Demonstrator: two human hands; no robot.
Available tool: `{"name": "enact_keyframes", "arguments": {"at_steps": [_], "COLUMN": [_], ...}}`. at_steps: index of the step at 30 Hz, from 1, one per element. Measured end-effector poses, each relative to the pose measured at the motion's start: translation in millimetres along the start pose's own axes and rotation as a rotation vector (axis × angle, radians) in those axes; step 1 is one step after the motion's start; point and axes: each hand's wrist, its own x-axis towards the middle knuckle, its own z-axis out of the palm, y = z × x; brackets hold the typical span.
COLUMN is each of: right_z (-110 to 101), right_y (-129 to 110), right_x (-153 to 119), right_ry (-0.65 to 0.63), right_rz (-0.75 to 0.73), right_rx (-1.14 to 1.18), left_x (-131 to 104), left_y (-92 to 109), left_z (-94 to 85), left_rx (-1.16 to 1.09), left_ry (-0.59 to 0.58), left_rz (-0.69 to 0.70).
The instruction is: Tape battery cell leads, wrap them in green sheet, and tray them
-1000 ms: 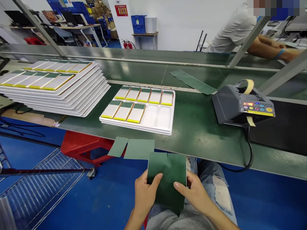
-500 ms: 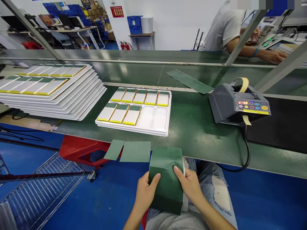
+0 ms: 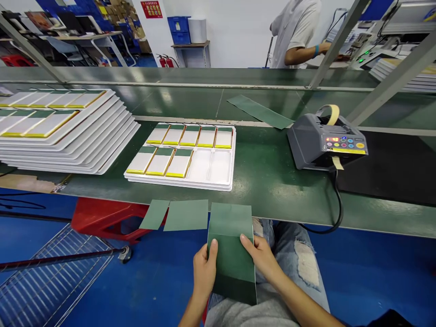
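A green sheet (image 3: 233,259) is gripped between the left hand (image 3: 204,270) and the right hand (image 3: 264,256), above the lap (image 3: 293,254) and just off the near edge of the table (image 3: 265,195). Each long side is pinched, with the thumb pressed on the upper face and the fingers mostly hidden beneath; by this two-sided grip the sheet is probably kept flat and steady, as cross folds are shown in it. Whether anything is held under it cannot be told.

Two green pieces (image 3: 187,215) are laid at the table's edge, partly overhanging, perhaps so that they can be lifted easily. Beyond them, a white tray (image 3: 223,165) is set within reach, with eight packs (image 3: 138,162) arranged in two rows, likely kept apart by its moulded slots. To the left, more trays (image 3: 112,131) are stacked, presumably to save room. A loose strip (image 3: 260,111) is left farther back, and a tape dispenser (image 3: 306,141) is placed at the right, its cut end of tape (image 3: 337,163) turned towards the seat side, seemingly for easy access.
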Motion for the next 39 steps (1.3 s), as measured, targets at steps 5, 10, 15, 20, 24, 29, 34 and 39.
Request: {"name": "enact_keyframes", "arguments": {"at_steps": [5,10,15,20,24,29,34,39], "right_z": [-2,2,11,4,-21,-67,-98,-100], "right_y": [-17,-11,5,-2,-12,-26,-38,-19], "right_x": [-19,-44,-61,-66,-67,-80,-92,-87], "right_ry": [-0.241,-0.334,-0.357,-0.164,0.120,0.144,-0.012,0.170], "right_rz": [0.071,0.142,0.157,0.071,-0.141,-0.143,-0.095,-0.093], "right_rx": [0.397,0.448,0.413,0.161,-0.186,-0.144,0.148,0.179], "left_x": [-19,-53,-81,-67,-52,-48,-42,-36], "left_y": [-7,-36,-61,-26,11,40,57,54], "left_z": [-4.4,-16.8,-36.5,-42.2,-13.0,34.1,62.2,86.7], "left_rx": [-0.102,0.000,0.142,0.063,-0.125,-0.197,-0.135,0.099], "left_ry": [0.029,0.088,0.106,-0.112,-0.319,-0.465,-0.539,-0.408], "left_rz": [0.042,0.033,-0.014,-0.115,-0.129,0.000,0.038,0.196]}}
